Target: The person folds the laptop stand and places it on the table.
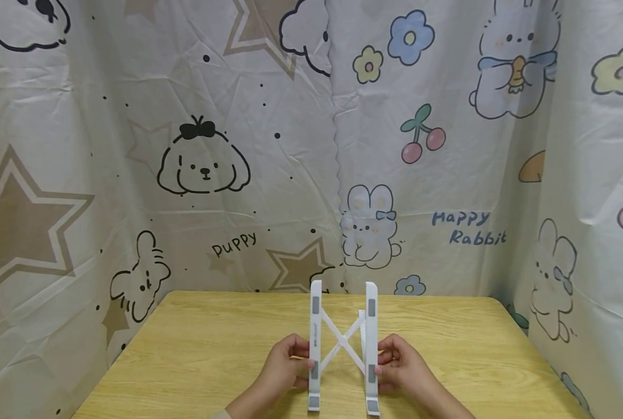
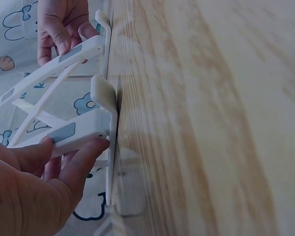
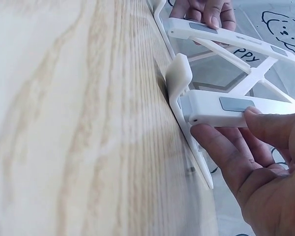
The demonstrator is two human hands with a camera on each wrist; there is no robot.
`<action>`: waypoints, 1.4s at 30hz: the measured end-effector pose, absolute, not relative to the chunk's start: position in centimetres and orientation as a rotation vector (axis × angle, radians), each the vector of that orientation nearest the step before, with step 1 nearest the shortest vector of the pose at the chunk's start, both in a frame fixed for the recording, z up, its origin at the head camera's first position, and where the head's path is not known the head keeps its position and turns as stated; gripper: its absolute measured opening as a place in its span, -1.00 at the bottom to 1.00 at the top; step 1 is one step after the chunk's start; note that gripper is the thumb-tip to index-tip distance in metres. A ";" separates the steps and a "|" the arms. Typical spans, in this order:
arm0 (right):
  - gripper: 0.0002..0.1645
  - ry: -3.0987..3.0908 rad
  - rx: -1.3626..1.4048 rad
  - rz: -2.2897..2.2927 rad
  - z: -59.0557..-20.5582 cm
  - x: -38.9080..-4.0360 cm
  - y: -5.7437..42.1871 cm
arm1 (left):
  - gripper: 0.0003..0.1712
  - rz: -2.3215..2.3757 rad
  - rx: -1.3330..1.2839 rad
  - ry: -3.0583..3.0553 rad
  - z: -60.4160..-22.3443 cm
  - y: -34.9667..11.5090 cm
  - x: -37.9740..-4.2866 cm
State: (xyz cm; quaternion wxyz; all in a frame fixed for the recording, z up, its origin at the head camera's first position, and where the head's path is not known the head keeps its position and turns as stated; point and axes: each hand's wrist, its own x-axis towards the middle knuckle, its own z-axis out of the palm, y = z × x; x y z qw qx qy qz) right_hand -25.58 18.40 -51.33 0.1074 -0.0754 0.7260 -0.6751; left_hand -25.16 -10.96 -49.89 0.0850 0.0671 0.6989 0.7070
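Note:
A white folding laptop stand (image 1: 344, 341) stands on the wooden table, its two long side bars joined by an X-shaped brace. Grey rubber patches (image 3: 237, 104) line the bars. My left hand (image 1: 286, 364) grips the left bar near its lower half, thumb on the front face and fingers behind. On the other side my right hand (image 1: 402, 365) pinches the right bar the same way. Both wrist views show thin base arms with upturned lips (image 2: 103, 92) lying along the tabletop, hinged to the bars. Fingertips of each hand are right at the hinge ends.
The light wood table (image 1: 227, 326) stretches out behind and to both sides of the stand. A printed curtain (image 1: 290, 174) with puppies, rabbits, stars and flowers hangs behind the table and along its left and right sides.

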 end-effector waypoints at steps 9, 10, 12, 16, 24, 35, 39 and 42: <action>-0.49 2.136 -0.231 -2.010 -51.5 -25.6 18.1 | -0.70 2.116 0.196 2.082 -50.0 -10.3 -25.3; -0.49 2.135 -0.229 -2.012 -51.5 -25.6 18.1 | -0.70 2.117 0.194 2.081 -50.0 -10.2 -25.4; -0.50 2.139 -0.228 -2.013 -51.6 -25.6 18.0 | -0.71 2.121 0.198 2.082 -50.1 -10.1 -25.5; -0.50 2.132 -0.227 -2.022 -51.7 -25.7 17.9 | -0.70 2.118 0.217 2.091 -50.2 -9.9 -25.6; -0.50 2.132 -0.241 -2.031 -51.3 -25.4 17.6 | -0.71 2.099 0.219 2.100 -50.1 -9.3 -25.9; -0.51 2.134 -0.247 -2.048 -51.2 -25.5 17.0 | -0.69 2.090 0.209 2.123 -50.6 -8.5 -26.3; -0.51 2.135 -0.245 -2.055 -51.3 -25.6 16.8 | -0.68 2.108 0.224 2.111 -50.7 -8.1 -26.5; -0.51 2.136 -0.253 -2.057 -51.3 -25.7 16.7 | -0.69 2.119 0.230 2.101 -50.6 -7.9 -26.4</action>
